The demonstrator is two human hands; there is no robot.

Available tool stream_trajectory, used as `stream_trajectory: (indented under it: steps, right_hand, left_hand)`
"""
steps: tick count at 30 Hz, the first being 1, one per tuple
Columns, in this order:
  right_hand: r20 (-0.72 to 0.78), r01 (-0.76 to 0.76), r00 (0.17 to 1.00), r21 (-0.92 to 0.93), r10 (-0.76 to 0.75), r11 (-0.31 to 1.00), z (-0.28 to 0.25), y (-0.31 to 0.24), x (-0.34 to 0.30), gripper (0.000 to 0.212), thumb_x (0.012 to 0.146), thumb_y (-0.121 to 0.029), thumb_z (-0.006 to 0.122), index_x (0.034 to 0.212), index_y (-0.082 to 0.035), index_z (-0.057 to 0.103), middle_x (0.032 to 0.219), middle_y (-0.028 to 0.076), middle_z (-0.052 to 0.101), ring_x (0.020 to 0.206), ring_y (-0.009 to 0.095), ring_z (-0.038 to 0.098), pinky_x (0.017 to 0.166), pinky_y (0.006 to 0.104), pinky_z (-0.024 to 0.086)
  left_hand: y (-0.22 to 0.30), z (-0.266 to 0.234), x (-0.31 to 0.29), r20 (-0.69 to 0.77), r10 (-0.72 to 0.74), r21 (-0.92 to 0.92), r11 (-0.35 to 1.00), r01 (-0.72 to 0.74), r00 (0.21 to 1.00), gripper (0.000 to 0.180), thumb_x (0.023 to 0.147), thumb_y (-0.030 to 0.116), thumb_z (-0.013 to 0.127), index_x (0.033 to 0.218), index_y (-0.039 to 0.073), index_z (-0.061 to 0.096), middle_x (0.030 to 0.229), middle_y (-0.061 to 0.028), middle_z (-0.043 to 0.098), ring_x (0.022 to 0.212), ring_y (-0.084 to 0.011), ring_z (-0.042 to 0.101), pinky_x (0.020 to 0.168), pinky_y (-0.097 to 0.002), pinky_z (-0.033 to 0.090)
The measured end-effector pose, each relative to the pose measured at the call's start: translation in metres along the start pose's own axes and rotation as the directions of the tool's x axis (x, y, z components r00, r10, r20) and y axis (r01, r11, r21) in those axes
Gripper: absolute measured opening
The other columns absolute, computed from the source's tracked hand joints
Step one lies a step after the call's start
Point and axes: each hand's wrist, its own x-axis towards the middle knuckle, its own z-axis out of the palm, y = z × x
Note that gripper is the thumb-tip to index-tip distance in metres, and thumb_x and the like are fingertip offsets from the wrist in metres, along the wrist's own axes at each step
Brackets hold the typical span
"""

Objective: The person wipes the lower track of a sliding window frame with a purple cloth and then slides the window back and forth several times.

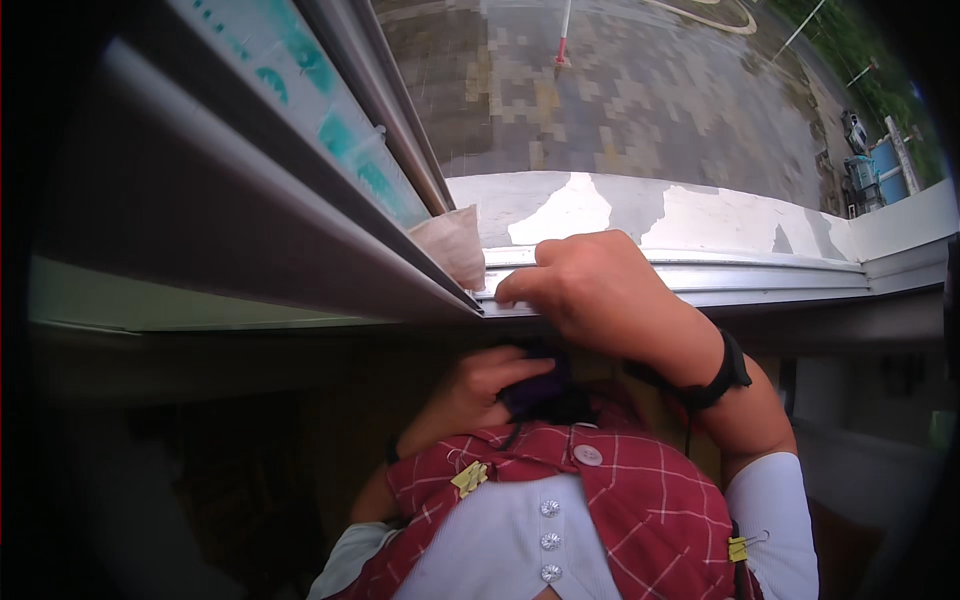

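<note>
Red checked apron (650, 482), lower centre; left hand (477, 388) gripping purple item (538, 386); right hand (585, 285), centre, curled, hold unclear, at track (745, 278), best clear of sash (280, 208)

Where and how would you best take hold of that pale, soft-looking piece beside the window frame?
I'd probably pinch the pale piece by its right edge, coming from the right, above the silver track: that edge sticks out, while its left side sits against the metal window frame. It looks thin, so pinch lightly.
</note>
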Motion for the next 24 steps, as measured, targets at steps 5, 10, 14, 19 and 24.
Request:
stream_trajectory:
  steps: [5,10,14,19,24]
  right_hand:
    - [0.141,0.093,0.986,-0.054,-0.084,0.994,-0.009,0.002,0.013,0.016,0.070,-0.013,0.061,0.082,-0.020,0.070,0.061,0.006,0.055,0.059,0.026,0.059,0.051,0.0376,0.044]
    - [0.203,0.161,0.970,-0.116,-0.135,0.980,-0.011,0.002,0.022,0.014,0.068,-0.014,0.061,0.079,-0.019,0.069,0.058,0.007,0.056,0.059,0.026,0.060,0.051,0.0369,0.045]
    - [0.194,0.202,0.967,-0.173,-0.168,0.964,-0.011,-0.001,0.025,0.005,0.067,-0.015,0.060,0.070,-0.014,0.065,0.057,0.008,0.056,0.057,0.028,0.060,0.051,0.0377,0.045]
    - [0.255,0.176,0.960,-0.236,-0.114,0.956,-0.010,0.000,0.027,0.006,0.068,-0.017,0.060,0.067,-0.011,0.063,0.056,0.010,0.057,0.056,0.030,0.060,0.051,0.0387,0.045]
    - [0.211,0.057,0.977,-0.147,-0.024,0.987,-0.006,0.002,0.015,0.005,0.069,-0.015,0.061,0.071,-0.011,0.063,0.059,0.011,0.059,0.058,0.030,0.061,0.053,0.0389,0.046]
  left_hand:
    - [-0.007,-0.001,-0.004,-0.009,0.013,0.015,1.000,-0.013,1.000,0.037,0.071,0.000,0.065,0.108,0.003,0.064,0.082,-0.0135,0.059,0.078,-0.0300,0.060,0.071,-0.0362,0.047]
    - [-0.002,-0.007,0.000,0.054,-0.072,0.032,0.997,0.070,0.996,0.039,0.071,-0.003,0.063,0.109,0.004,0.065,0.085,-0.0146,0.060,0.082,-0.0311,0.061,0.073,-0.0360,0.048]
    - [0.002,-0.009,0.002,0.062,-0.057,0.055,0.997,0.054,0.996,0.041,0.071,-0.004,0.063,0.111,0.005,0.064,0.089,-0.0148,0.061,0.083,-0.0298,0.062,0.074,-0.0344,0.048]
    - [0.002,-0.004,0.004,0.041,-0.062,0.051,0.997,0.060,0.997,0.038,0.072,-0.002,0.063,0.108,0.005,0.065,0.086,-0.0150,0.061,0.082,-0.0326,0.061,0.073,-0.0362,0.048]
    - [0.000,-0.004,0.002,0.040,-0.055,0.040,0.998,0.054,0.998,0.037,0.072,-0.002,0.064,0.108,0.005,0.065,0.081,-0.0145,0.059,0.076,-0.0318,0.060,0.068,-0.0366,0.048]
